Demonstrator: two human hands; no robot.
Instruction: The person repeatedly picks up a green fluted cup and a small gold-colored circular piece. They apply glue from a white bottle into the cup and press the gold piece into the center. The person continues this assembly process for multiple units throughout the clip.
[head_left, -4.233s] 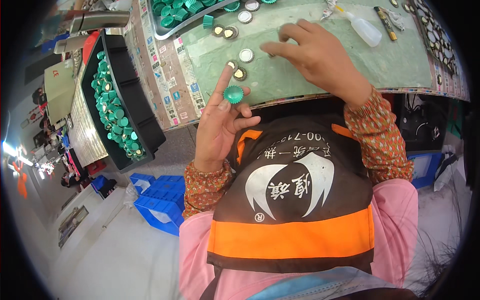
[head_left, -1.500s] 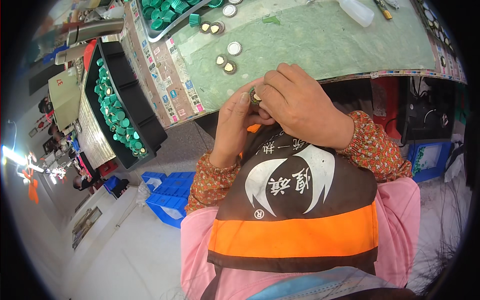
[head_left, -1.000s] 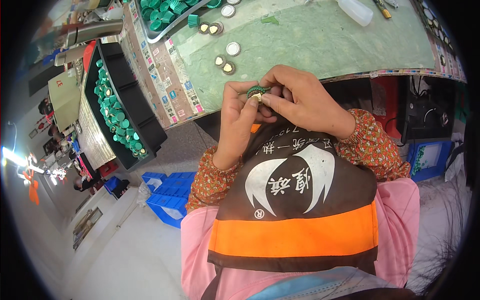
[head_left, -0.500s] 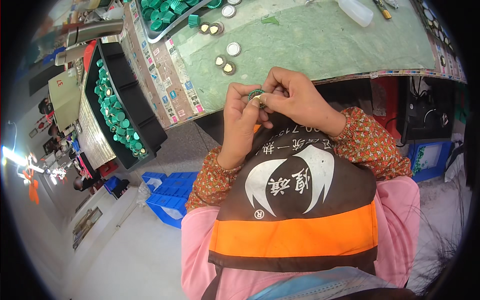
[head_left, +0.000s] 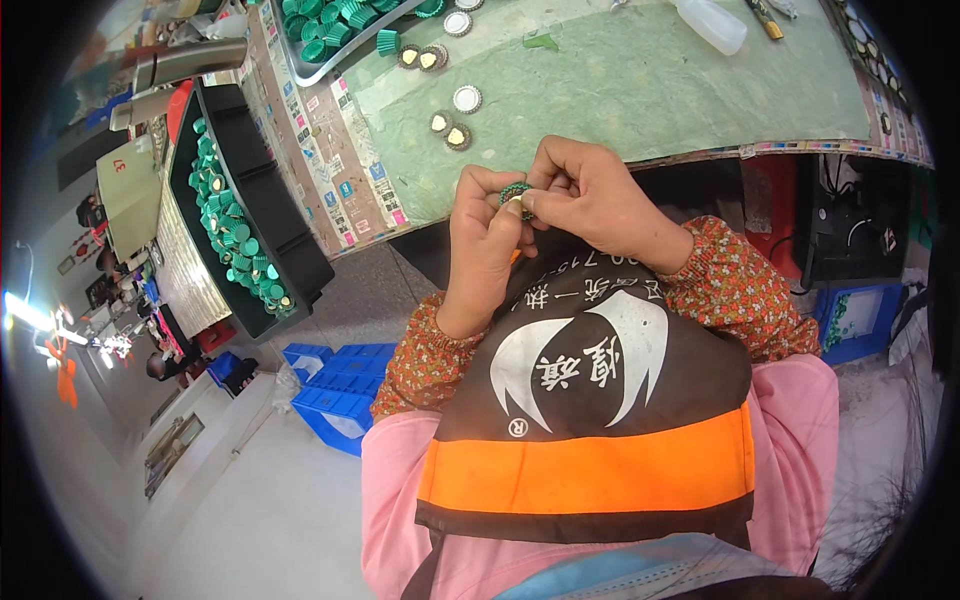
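In front of my chest, just off the table's near edge, I hold a small round piece with a green pleated rim and dark inside [head_left: 513, 191]. My left hand [head_left: 480, 232] is closed, pinching its lower left side between thumb and fingers. From the other side my right hand [head_left: 590, 195] is closed too, its thumb tip pressed at the piece's face by a small pale spot. The fingertips partly hide the piece. Beyond my hands, dark round pieces with cream centres [head_left: 458, 137] lie on the table beside a white fluted disc [head_left: 467, 99].
Green paper covers the table [head_left: 640, 100]. A clear tray [head_left: 310, 75] of green pleated cups stands at its far left; a white bottle [head_left: 712, 25] lies far right. Left of the table is a black bin [head_left: 285, 200] with more green cups. Blue crates [head_left: 345, 395] sit on the floor.
My hands stay nearly in place, shifting very slightly. The held piece has tilted a little, and less of its pale spot shows between the thumbs.
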